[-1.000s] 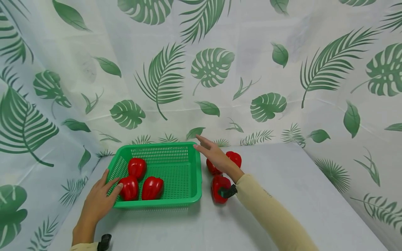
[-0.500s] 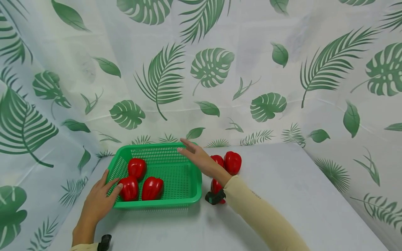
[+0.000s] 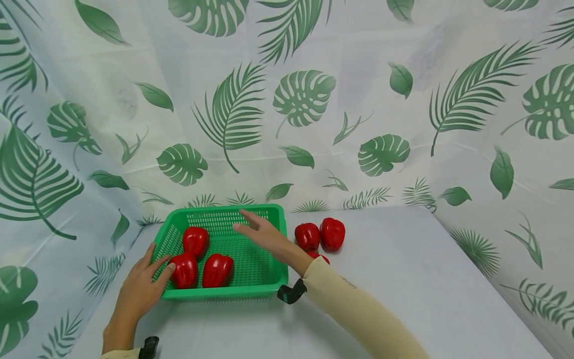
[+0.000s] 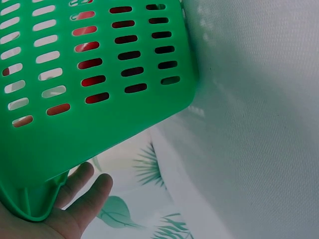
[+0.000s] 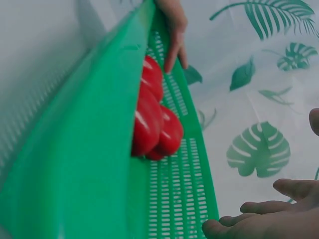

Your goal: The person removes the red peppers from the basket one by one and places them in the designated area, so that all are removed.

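A green plastic basket [image 3: 224,290] stands on the table with three red bell peppers in its left half: one at the back [image 3: 196,242], one at the left front [image 3: 184,270] and one nearer the middle [image 3: 217,270]. My left hand [image 3: 141,281] rests over its left rim, fingers fairly straight, thumb side near the left front pepper. Above the right half of the basket hovers my right hand [image 3: 264,237], fingers extended and holding nothing. In the right wrist view, the right hand's fingers [image 5: 269,209] are spread apart.
Right of the basket, two red bell peppers [image 3: 307,236] [image 3: 333,234] sit side by side on the white table [image 3: 403,279]. A third pepper [image 3: 317,256] is partly hidden behind the right forearm. A leaf-printed curtain [image 3: 341,99] rises behind.
My right hand has moved left from beside the basket's right rim to over its inside, uncovering peppers on the table. The left hand and the basket have stayed in place.
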Motion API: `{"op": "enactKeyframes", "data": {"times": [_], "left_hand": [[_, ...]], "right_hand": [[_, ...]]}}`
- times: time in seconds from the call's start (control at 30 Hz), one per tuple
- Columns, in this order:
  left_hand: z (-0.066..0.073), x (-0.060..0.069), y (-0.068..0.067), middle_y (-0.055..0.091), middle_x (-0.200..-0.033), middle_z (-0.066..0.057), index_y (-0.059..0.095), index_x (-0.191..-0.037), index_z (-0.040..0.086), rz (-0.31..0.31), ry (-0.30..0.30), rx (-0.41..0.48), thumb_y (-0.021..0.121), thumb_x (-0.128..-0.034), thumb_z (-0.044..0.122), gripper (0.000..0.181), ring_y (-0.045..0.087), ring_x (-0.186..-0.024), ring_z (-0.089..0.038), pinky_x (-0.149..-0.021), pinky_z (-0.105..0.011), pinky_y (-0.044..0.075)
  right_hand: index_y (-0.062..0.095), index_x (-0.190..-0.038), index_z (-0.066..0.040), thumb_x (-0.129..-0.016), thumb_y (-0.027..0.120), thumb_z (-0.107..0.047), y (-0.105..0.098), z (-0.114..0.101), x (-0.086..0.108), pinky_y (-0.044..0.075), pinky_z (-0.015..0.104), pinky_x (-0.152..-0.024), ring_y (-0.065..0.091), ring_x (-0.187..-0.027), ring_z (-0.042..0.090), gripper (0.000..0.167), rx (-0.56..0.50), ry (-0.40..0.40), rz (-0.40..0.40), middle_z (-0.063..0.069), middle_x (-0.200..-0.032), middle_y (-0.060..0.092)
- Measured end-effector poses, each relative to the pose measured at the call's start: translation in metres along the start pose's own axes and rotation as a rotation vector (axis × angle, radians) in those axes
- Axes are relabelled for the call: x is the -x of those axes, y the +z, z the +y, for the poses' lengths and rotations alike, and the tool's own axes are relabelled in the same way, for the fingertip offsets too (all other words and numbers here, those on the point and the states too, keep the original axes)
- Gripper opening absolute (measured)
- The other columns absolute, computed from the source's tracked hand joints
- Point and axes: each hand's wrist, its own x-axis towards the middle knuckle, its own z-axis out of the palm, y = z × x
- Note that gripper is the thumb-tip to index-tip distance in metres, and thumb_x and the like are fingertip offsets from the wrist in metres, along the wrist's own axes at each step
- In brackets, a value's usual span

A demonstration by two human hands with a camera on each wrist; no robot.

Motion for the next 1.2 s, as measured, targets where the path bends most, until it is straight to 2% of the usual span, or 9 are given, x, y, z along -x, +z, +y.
{"op": "enactKeyframes", "data": {"times": [0.2, 0.53, 0.8, 1.2], "left_hand": [[-0.001, 0.000, 0.001, 0.017, -0.171, -0.034, 0.053, -0.152, -0.006, 0.007, 0.007, 0.003, 0.048, -0.1130, 0.047, 0.066, 0.025, -0.148, -0.062, -0.112, -0.082, 0.027], [-0.004, 0.001, 0.002, 0.019, -0.171, -0.034, 0.055, -0.151, -0.005, 0.025, 0.017, 0.008, 0.048, -0.1127, 0.048, 0.066, 0.027, -0.147, -0.062, -0.109, -0.084, 0.029], [-0.004, 0.001, 0.002, 0.019, -0.171, -0.033, 0.056, -0.151, -0.005, 0.028, 0.026, 0.016, 0.049, -0.1128, 0.047, 0.065, 0.028, -0.147, -0.062, -0.108, -0.084, 0.030], [-0.002, 0.002, 0.001, 0.018, -0.171, -0.034, 0.056, -0.151, -0.005, 0.029, 0.031, 0.021, 0.049, -0.1131, 0.046, 0.064, 0.027, -0.147, -0.062, -0.109, -0.084, 0.030]], "right_hand": [[0.036, -0.169, -0.017, -0.107, 0.064, -0.046, 0.009, 0.001, -0.002, 0.037, 0.057, -0.121, 0.031, -0.158, 0.038, 0.074, 0.009, -0.007, -0.017, 0.005, -0.172, 0.036], [0.041, -0.166, -0.013, -0.107, 0.066, -0.041, 0.024, 0.007, -0.006, 0.040, 0.057, -0.119, 0.035, -0.155, 0.039, 0.071, -0.006, 0.048, -0.059, 0.008, -0.170, 0.039], [0.045, -0.164, -0.016, -0.105, 0.068, -0.041, 0.035, 0.012, -0.010, 0.045, 0.057, -0.115, 0.041, -0.150, 0.036, 0.069, 0.050, 0.108, -0.076, 0.006, -0.165, 0.046], [0.045, -0.164, -0.012, -0.103, 0.071, -0.040, 0.048, 0.019, -0.015, 0.044, 0.059, -0.116, 0.039, -0.152, 0.039, 0.072, 0.075, 0.144, -0.132, 0.011, -0.164, 0.047]]}}
